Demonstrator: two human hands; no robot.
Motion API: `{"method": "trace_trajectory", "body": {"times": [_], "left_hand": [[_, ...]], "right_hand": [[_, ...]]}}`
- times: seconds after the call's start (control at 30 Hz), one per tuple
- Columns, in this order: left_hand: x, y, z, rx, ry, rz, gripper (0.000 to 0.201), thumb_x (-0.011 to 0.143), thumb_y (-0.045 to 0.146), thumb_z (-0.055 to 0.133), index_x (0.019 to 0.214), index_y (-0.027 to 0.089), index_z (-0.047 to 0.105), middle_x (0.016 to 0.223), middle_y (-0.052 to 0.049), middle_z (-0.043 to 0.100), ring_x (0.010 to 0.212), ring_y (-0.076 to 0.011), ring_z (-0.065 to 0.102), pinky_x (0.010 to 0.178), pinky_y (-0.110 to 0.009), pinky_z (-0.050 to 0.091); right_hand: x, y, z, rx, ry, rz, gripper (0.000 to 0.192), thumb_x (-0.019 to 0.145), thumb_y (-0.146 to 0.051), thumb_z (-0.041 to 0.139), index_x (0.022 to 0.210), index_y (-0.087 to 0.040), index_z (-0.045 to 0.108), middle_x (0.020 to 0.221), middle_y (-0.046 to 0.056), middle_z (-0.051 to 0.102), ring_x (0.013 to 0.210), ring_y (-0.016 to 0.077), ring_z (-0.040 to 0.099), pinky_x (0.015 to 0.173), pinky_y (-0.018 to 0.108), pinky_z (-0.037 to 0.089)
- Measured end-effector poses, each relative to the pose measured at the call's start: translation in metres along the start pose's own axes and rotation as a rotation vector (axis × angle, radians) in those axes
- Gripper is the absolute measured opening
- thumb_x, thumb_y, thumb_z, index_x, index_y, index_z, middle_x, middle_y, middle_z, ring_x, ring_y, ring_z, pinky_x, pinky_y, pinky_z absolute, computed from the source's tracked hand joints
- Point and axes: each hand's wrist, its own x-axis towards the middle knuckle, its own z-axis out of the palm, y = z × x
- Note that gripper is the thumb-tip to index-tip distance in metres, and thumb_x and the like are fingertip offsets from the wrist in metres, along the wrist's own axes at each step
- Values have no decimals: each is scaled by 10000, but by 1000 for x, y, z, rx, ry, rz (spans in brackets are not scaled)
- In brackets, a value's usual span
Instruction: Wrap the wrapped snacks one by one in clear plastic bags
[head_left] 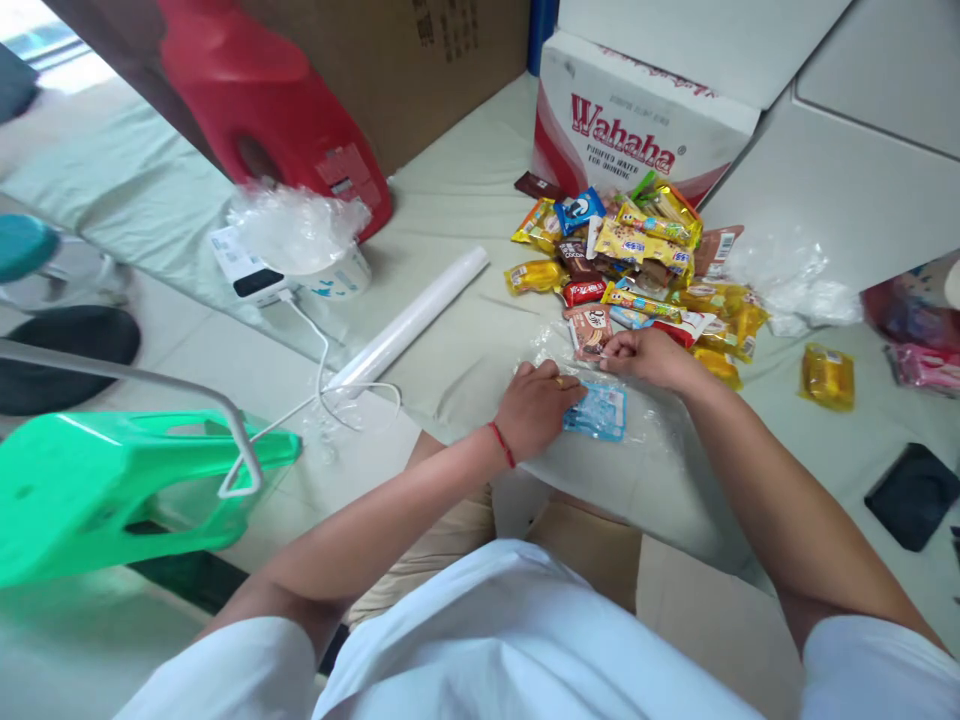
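left hand (529,405) on blue packet (607,414), grip unclear; right grip (645,357) narrow on brown packet (587,328)

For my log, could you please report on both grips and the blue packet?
Left grip on blue packet, left end. Right grip at brown packet, lower edge. Clear film around blue packet; snack pile just beyond.

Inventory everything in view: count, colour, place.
Tabletop: 1, greenish, middle
Snacks: many, mostly yellow, right
Carton: 1, white, behind snacks
Large box: 1, brown, back
Jug: 1, red, back left
Tub: 1, white, near jug
Device: 1, white, beside tub
Roll: 1, white, centre
Stool: 1, green, lower left
Packet: 1, blue, centre
Sachet: 1, brown, centre
Clear plastic: some, colourless, right
Dark item: 1, black, right
Blurred items: several, mixed, edges
Shirt: 1, pale, bottom
Left hand: 1, bare, at packet
Right hand: 1, bare, at sachet
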Motion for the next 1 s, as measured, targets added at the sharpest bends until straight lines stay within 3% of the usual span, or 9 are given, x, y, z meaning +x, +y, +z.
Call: {"method": "trace_trajectory", "body": {"times": [0.13, 0.3, 0.47, 0.57, 0.67, 0.77, 0.83, 0.9, 1.0], "left_hand": [[2, -7, 4, -69, 72, -138, 307, 949, 211, 532, 1146, 274, 759, 1307, -47, 722, 1161, -285, 530, 889, -472, 364], [6, -8, 5, -92, 138, -248, 287, 938, 362, 585, 1144, 329, 783, 1402, -64, 634, 1238, -333, 482, 937, -504, 387], [14, -6, 14, -56, 240, -488, 821, 806, 398, 725, 1558, 234, 440, 1598, -153, 430, 1482, -377, 315, 1173, -560, 271], [17, -11, 17, -72, 215, -554, 840, 767, 402, 743, 1524, 171, 461, 1595, -197, 423, 1534, -396, 252, 1230, -608, 164], [16, -29, 11, -168, 209, -520, 403, 743, 293, 709, 1136, 205, 723, 1381, -143, 617, 1434, -373, 403, 1213, -583, 230], [11, -54, -3, -423, 166, -446, 108, 696, 213, 638, 788, 207, 696, 1060, -79, 718, 1173, -287, 592, 1108, -487, 402], [6, -65, -15, -667, 114, -421, 115, 714, 234, 577, 784, 193, 660, 946, -65, 728, 999, -237, 650, 993, -414, 489], [4, -66, -23, -824, 131, -521, 218, 797, 285, 505, 909, 176, 655, 955, -76, 738, 900, -212, 675, 893, -368, 523], [5, -53, -30, -687, 171, -653, 451, 889, 461, 512, 1213, 162, 606, 1128, -123, 726, 964, -241, 685, 889, -374, 515]], "right_hand": [[-2, 3, -7, 126, 9, -107, 375, 763, -546, 708, 855, -183, 734, 733, 9, 645, 641, 140, 512, 613, 267, 384], [-15, -5, -6, -34, 217, -403, 251, 866, -428, 656, 829, -195, 742, 899, 62, 687, 864, 206, 601, 786, 308, 445], [-46, -21, 15, -302, 212, -583, 265, 1008, -317, 509, 983, -186, 738, 894, 79, 650, 784, 187, 565, 715, 290, 400], [-66, -23, 39, -457, 92, -638, 333, 1051, -292, 434, 1079, -198, 753, 874, 87, 618, 800, 202, 534, 692, 299, 372], [-79, -14, 64, -534, -37, -641, 384, 1069, -240, 382, 1198, -221, 743, 877, 89, 611, 843, 222, 524, 702, 316, 370], [-87, -4, 78, -528, -74, -634, 417, 1053, -179, 390, 1338, -237, 689, 946, 102, 615, 874, 224, 522, 745, 328, 392], [-92, -3, 81, -508, -56, -611, 416, 1047, -197, 428, 1386, -253, 663, 978, 106, 608, 875, 222, 520, 767, 338, 398], [-96, -6, 83, -524, -23, -577, 396, 1051, -259, 472, 1401, -279, 658, 989, 105, 601, 886, 229, 522, 776, 349, 390], [-100, -15, 85, -586, 18, -503, 374, 1049, -338, 516, 1386, -313, 676, 1011, 110, 598, 923, 250, 531, 786, 363, 373]]}}
